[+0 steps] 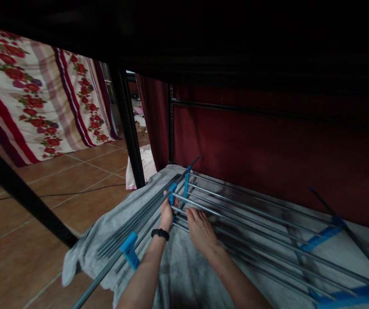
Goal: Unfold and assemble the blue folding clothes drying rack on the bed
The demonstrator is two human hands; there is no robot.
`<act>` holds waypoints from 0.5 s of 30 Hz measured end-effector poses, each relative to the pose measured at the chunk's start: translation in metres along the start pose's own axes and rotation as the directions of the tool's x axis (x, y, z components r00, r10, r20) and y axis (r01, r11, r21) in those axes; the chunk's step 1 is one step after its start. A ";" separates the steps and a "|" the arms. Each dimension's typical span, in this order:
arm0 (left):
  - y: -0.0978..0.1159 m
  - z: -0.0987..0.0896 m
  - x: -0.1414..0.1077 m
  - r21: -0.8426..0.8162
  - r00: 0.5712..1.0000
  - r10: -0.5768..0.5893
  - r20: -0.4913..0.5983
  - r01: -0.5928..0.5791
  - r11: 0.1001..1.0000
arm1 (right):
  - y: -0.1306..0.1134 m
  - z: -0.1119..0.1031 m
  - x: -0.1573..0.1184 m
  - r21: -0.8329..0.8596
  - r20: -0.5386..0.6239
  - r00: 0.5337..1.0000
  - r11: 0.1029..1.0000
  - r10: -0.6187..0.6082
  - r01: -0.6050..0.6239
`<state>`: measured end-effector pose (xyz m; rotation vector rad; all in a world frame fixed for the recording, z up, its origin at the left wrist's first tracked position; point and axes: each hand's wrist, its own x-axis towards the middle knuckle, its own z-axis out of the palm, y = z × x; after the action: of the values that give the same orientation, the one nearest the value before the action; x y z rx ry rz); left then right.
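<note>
My left hand [166,214], with a black band on its wrist, is closed round a blue plastic connector [172,192] on a grey pole. Beside it, my right hand [200,225] has its fingers curled over a thin metal rod [178,210] near the rod's end. Several parallel rods run right from the connectors to blue end pieces [324,238], forming a rack-like frame. Behind my left hand stands another blue connector [186,182]. A bundle of loose grey rods [135,221] lies to the left. Nearer me, a blue bracket [130,249] sits on a pole.
A grey blanket [184,274] covers the low surface under a dark overhead shelf [236,38]. Black metal posts [128,124] stand at the left. A maroon cloth [268,150] hangs behind. Beyond are a tiled floor [87,180] with a dark cable and a flowered curtain [45,98].
</note>
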<state>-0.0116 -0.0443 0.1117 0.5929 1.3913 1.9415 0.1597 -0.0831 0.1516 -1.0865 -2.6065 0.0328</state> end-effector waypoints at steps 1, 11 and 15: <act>-0.001 0.000 0.001 -0.005 1.000 0.003 -0.009 -0.003 1.000 | -0.003 -0.001 0.010 0.022 0.039 0.999 1.000 0.014 -0.015; 0.009 -0.001 0.001 -0.039 0.986 0.011 -0.167 -0.018 0.999 | -0.030 0.003 0.062 0.082 0.194 0.980 0.994 0.052 -0.069; 0.012 0.001 0.000 -0.085 0.997 -0.059 -0.058 0.054 0.995 | -0.029 0.001 0.062 0.053 0.217 0.976 0.998 0.031 -0.043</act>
<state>-0.0141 -0.0463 0.1229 0.4548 1.3423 1.9764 0.0983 -0.0600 0.1717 -1.1703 -2.7562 0.2463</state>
